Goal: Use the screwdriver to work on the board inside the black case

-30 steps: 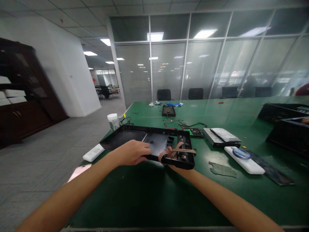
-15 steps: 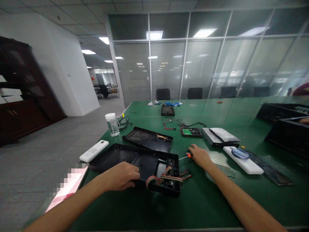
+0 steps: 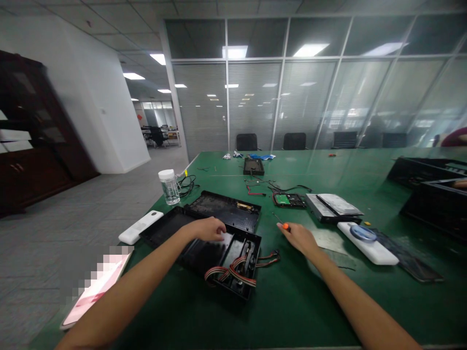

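A black plastic casing (image 3: 204, 255) lies at an angle on the table, its inside facing up. Striped ribbon cables (image 3: 233, 273) loop over its right end, which has a narrow compartment. Above the casing's middle is my left hand (image 3: 206, 228), with bent fingers somewhat apart and nothing visible in them; whether they touch the far wall is unclear. My right hand (image 3: 299, 238) is closed around a screwdriver with an orange part (image 3: 286, 227), its thin shaft pointing away to the upper left. Behind the casing rests a second black panel (image 3: 222, 209).
A water bottle (image 3: 169, 188) and a white device (image 3: 140, 227) stand left. Beyond lie a green circuit board (image 3: 282, 199), cables and a small black box (image 3: 254, 166). A silver drive (image 3: 330, 206), another white device (image 3: 368, 245) and black cases (image 3: 430, 204) occupy the right.
My left hand has moved from the casing's front edge to above its middle. The casing has turned and shifted left. The screwdriver's shaft has swung up and away from the casing.
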{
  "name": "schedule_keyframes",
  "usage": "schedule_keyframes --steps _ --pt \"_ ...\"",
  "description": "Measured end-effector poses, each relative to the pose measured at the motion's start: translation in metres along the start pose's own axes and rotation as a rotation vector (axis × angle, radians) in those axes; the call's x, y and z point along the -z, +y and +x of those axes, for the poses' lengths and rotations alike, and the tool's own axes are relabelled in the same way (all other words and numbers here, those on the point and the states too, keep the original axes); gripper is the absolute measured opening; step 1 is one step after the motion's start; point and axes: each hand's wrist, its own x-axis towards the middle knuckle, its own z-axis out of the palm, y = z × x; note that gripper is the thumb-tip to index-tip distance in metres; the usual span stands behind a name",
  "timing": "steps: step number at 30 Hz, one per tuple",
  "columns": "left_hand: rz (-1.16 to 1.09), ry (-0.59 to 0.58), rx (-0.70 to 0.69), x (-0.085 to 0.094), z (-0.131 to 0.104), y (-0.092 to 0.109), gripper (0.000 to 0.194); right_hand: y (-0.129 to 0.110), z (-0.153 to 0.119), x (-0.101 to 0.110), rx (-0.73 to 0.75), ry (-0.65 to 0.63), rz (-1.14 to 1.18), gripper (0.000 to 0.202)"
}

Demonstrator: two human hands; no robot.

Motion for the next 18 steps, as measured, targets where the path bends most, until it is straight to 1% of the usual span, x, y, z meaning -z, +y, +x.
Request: schedule_keyframes --steps 1,3,6,9,11,13,15,18 --pt "0.064 0.108 0.019 -0.006 0.011 0.003 0.026 -0.001 0.0 0.0 -0.001 0.004 0.01 0.053" --pt "0.172 0.243 0.098 -0.02 0.028 0.011 0.02 -0.002 -0.001 0.0 0.0 0.019 0.023 0.053" --pt "0.229 0.337 0.228 -0.043 0.041 0.019 0.018 -0.003 -0.002 0.0 0.008 0.047 0.018 0.053" --pt "0.239 0.393 0.263 -0.056 0.044 0.023 0.024 -0.004 -0.002 0.0 0.026 0.05 0.013 0.052" --pt "0.243 0.396 0.249 -0.058 0.045 0.023 0.026 -0.006 -0.002 0.0 0.035 0.039 0.021 0.052" --pt "0.242 0.407 0.237 -0.057 0.044 0.022 0.026 -0.008 -0.003 0.0 0.043 0.037 0.032 0.052" --pt "0.224 0.454 0.204 -0.052 0.043 0.02 0.026 -0.009 -0.004 0.001 0.056 0.052 0.042 0.052" --pt "0.139 0.548 0.049 -0.045 0.039 0.02 0.031 -0.009 -0.005 0.003 0.083 0.08 0.065 0.05"
